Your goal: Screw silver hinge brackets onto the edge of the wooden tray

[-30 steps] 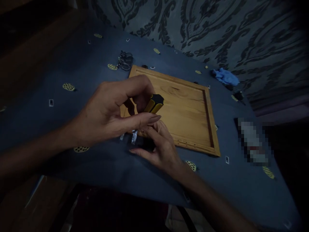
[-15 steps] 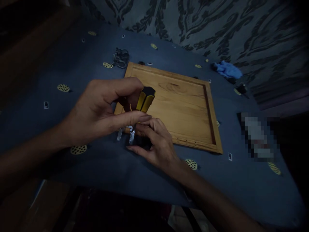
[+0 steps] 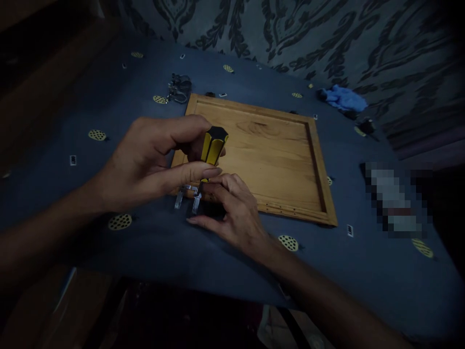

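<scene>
My left hand (image 3: 145, 165) is closed around the yellow and black handle of a screwdriver (image 3: 214, 145), which stands tilted with its handle up. Its tip is hidden by my fingers and the metal below. Under it, a shiny metal hinge (image 3: 196, 201) sits at the near left edge of a framed wooden panel (image 3: 269, 150). The fingers and thumb of my right hand (image 3: 236, 213) bend around the hinge's right side. What lies in the shadow under that palm is hidden. Small dark holes run along the panel's near edge.
Several metal fittings (image 3: 178, 89) lie behind the panel's left corner. At the back right rest a blue cloth (image 3: 345, 98) and a small dark object (image 3: 366, 127). A blurred-out object (image 3: 394, 198) is on the right. A blue patterned cloth (image 3: 145, 261) covers the table.
The screwdriver handle has turned slightly and shifted a little left with my left hand. My right hand keeps its place by the hinge. The whole view has moved slightly.
</scene>
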A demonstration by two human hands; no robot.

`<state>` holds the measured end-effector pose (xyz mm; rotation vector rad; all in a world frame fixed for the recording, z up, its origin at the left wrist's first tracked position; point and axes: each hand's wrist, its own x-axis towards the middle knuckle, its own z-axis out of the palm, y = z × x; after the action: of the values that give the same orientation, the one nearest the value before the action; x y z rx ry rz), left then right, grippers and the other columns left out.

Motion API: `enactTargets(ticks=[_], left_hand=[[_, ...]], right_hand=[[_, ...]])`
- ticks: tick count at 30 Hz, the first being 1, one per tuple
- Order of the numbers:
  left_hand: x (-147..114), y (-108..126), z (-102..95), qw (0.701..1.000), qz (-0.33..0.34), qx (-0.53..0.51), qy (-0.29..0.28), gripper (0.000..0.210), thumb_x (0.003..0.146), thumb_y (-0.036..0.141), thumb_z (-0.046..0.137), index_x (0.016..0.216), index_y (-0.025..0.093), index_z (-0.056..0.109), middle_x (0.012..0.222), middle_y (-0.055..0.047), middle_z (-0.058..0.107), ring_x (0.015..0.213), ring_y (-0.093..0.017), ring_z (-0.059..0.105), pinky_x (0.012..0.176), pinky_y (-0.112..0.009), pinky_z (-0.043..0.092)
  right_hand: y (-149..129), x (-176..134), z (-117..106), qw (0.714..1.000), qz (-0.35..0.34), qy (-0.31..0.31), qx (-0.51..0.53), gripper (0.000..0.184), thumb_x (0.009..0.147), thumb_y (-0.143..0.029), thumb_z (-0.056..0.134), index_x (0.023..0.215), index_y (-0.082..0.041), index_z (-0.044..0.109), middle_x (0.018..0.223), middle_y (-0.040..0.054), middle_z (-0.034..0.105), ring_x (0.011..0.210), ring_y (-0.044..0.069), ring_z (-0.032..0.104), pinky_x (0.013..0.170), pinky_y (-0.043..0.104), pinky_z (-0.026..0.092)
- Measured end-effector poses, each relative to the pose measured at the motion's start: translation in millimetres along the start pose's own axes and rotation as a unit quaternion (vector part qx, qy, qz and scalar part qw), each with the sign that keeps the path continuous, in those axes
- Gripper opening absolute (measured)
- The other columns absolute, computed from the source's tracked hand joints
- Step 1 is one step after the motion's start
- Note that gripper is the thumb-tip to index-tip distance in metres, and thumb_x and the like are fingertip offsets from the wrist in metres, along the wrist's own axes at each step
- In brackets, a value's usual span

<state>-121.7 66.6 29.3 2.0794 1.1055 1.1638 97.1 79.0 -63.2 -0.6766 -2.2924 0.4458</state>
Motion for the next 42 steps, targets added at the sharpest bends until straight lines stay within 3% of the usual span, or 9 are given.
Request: enactTargets(ticks=[8, 13, 18, 20, 22, 26, 30, 42], left_hand=[[2, -2, 0.1, 0.999, 0.022, 0.024, 0.000, 0.023, 0.099, 0.038, 0.079, 0.087, 0.020, 0.071, 0.083, -0.001, 0.073, 0.078, -0.016, 0.071, 0.071, -0.031, 0.059], [1, -4, -0.5, 0.994, 0.060, 0.085, -0.013, 0.013, 0.104, 0.032, 0.073, 0.099, 0.020, 0.074, 0.087, 0.003, 0.071, 0.084, -0.013, 0.075, 0.073, -0.026, 0.065], [0, -4, -9.2, 0.993, 0.043, 0.023, 0.109, 0.020, 0.100, 0.038, 0.080, 0.114, 0.024, 0.077, 0.107, 0.004, 0.074, 0.094, -0.013, 0.077, 0.086, -0.028, 0.068], [-2, -4, -13.0, 0.991, 0.031, 0.014, 0.129, 0.023, 0.099, 0.041, 0.082, 0.117, 0.026, 0.077, 0.114, 0.005, 0.074, 0.094, -0.011, 0.076, 0.088, -0.026, 0.068], [-3, -2, -13.4, 0.991, 0.034, 0.037, 0.127, 0.021, 0.098, 0.040, 0.082, 0.116, 0.029, 0.076, 0.112, 0.007, 0.074, 0.096, -0.010, 0.075, 0.084, -0.023, 0.067], [-6, 2, -5.4, 0.990, 0.047, 0.101, 0.083, 0.013, 0.098, 0.030, 0.081, 0.106, 0.023, 0.075, 0.093, 0.004, 0.074, 0.087, -0.014, 0.075, 0.073, -0.030, 0.069], [-9, 4, 0.3, 0.990, 0.045, 0.107, 0.074, 0.013, 0.097, 0.023, 0.082, 0.108, 0.021, 0.075, 0.095, 0.002, 0.074, 0.086, -0.016, 0.075, 0.074, -0.031, 0.070], [-8, 1, 4.4, 0.993, 0.040, 0.094, 0.053, 0.011, 0.101, 0.027, 0.077, 0.104, 0.019, 0.071, 0.091, 0.006, 0.071, 0.085, -0.012, 0.074, 0.072, -0.027, 0.067]], right_hand=[[3, -1, 1, 1.000, -0.005, -0.002, 0.008, 0.043, 0.098, -0.055, 0.073, 0.120, -0.018, 0.071, 0.108, 0.0105, 0.073, 0.101, 0.029, 0.067, 0.085, 0.045, 0.058], [4, -2, 3, 1.000, -0.001, -0.001, 0.011, 0.048, 0.099, -0.058, 0.071, 0.123, -0.017, 0.072, 0.107, 0.0100, 0.072, 0.099, 0.028, 0.065, 0.086, 0.045, 0.057], [3, -2, 1, 0.999, 0.023, -0.020, 0.014, 0.048, 0.100, -0.062, 0.068, 0.120, -0.018, 0.075, 0.105, 0.0097, 0.072, 0.100, 0.028, 0.066, 0.086, 0.045, 0.057], [2, -1, 1, 0.999, 0.021, -0.019, 0.017, 0.050, 0.100, -0.062, 0.067, 0.124, -0.018, 0.075, 0.104, 0.0096, 0.072, 0.100, 0.028, 0.066, 0.086, 0.045, 0.057], [2, -1, 1, 1.000, 0.014, -0.011, 0.014, 0.052, 0.101, -0.061, 0.067, 0.126, -0.016, 0.075, 0.104, 0.0101, 0.072, 0.099, 0.028, 0.066, 0.086, 0.044, 0.057], [2, -1, 1, 1.000, 0.015, -0.015, -0.001, 0.053, 0.101, -0.063, 0.066, 0.124, -0.016, 0.074, 0.106, 0.0106, 0.073, 0.100, 0.028, 0.067, 0.085, 0.044, 0.057], [2, -1, 0, 1.000, 0.016, -0.021, 0.001, 0.052, 0.101, -0.062, 0.066, 0.124, -0.015, 0.074, 0.108, 0.0120, 0.074, 0.102, 0.029, 0.067, 0.086, 0.044, 0.057], [2, -1, 1, 1.000, 0.006, -0.016, -0.004, 0.049, 0.103, -0.060, 0.065, 0.121, -0.015, 0.073, 0.105, 0.0112, 0.072, 0.098, 0.028, 0.065, 0.082, 0.043, 0.056]])
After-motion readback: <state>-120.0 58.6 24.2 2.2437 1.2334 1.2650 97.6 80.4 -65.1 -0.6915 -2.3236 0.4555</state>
